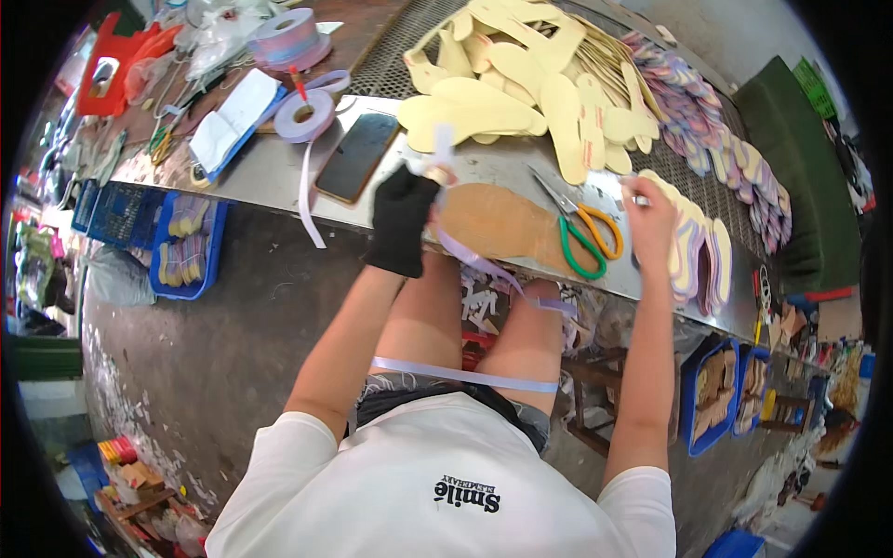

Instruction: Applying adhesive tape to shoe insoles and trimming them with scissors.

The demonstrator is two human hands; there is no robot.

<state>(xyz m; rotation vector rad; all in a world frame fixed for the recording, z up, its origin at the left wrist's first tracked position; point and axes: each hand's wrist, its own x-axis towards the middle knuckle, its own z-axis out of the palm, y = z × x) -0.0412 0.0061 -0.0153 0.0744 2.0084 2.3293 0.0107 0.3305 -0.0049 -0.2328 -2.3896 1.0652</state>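
Note:
My left hand (406, 212), in a black fingerless glove, is closed on a lilac ribbon (470, 259) above the table's front edge. The ribbon's short end stands up past my fingers, and the rest hangs down toward my lap. My right hand (651, 221) is closed at the right, with a small shiny piece at its fingertips that I cannot make out. Between my hands lie a brown sole-shaped piece (498, 220) and scissors (588, 240) with orange and green handles. Beside my right hand rests a row of cream insoles (693, 244) with lilac edges.
Cream insoles (549, 65) are heaped at the back; lilac-edged insoles (712, 130) run along the right. A phone (357, 158), ribbon rolls (302, 116) and a notebook (237, 121) lie at the left. Blue crates (191, 279) stand below. Another ribbon strip (465, 374) crosses my thighs.

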